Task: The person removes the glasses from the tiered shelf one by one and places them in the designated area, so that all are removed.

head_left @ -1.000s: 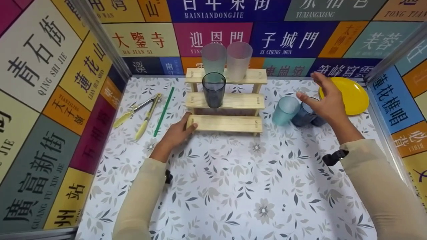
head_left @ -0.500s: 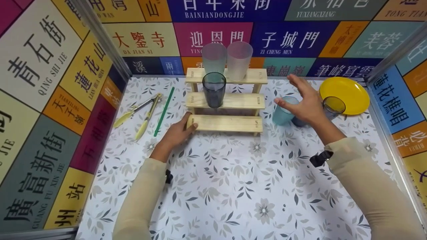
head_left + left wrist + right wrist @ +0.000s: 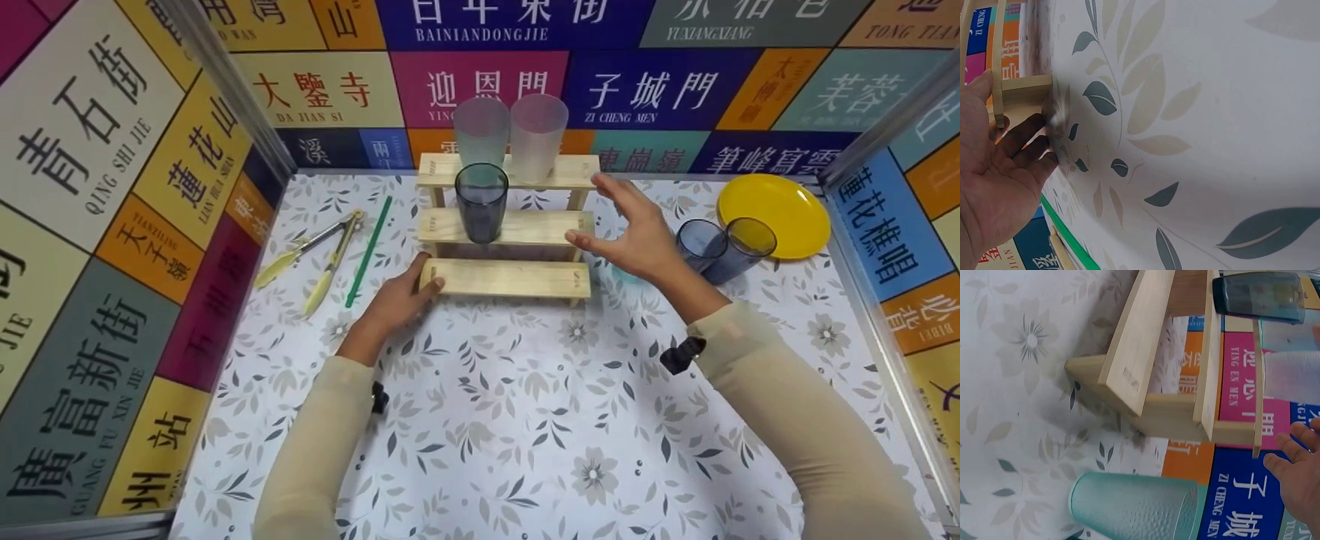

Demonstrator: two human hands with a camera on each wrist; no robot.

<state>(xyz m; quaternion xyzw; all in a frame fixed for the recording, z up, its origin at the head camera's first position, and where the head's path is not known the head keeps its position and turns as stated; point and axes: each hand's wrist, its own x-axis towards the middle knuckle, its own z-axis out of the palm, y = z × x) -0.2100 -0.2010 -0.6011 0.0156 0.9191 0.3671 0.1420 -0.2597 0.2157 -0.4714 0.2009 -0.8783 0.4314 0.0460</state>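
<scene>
A three-step wooden display rack [image 3: 517, 279] stands on the table. My left hand [image 3: 399, 301] grips the left end of its lowest step, thumb and index finger on either side of the board in the left wrist view. A dark grey cup [image 3: 481, 206] is on the middle step; a greenish frosted cup [image 3: 480, 127] and a clear frosted cup [image 3: 537, 139] stand on the top step. My right hand [image 3: 637, 232], fingers spread and holding nothing, hovers just right of the rack. Below it is a teal cup [image 3: 1134, 503], mostly hidden in the head view.
Two dark cups, a bluish one [image 3: 702, 244] and a grey one [image 3: 742, 251], stand to the right by a yellow plate [image 3: 787, 217]. Tongs [image 3: 330, 259] and a green straw [image 3: 369, 251] lie left of the rack. Sign-covered walls [image 3: 480, 82] enclose the table.
My right hand has moved left from over the dark cups, across the teal cup, to the rack's right side. The left hand and the rack have stayed in place.
</scene>
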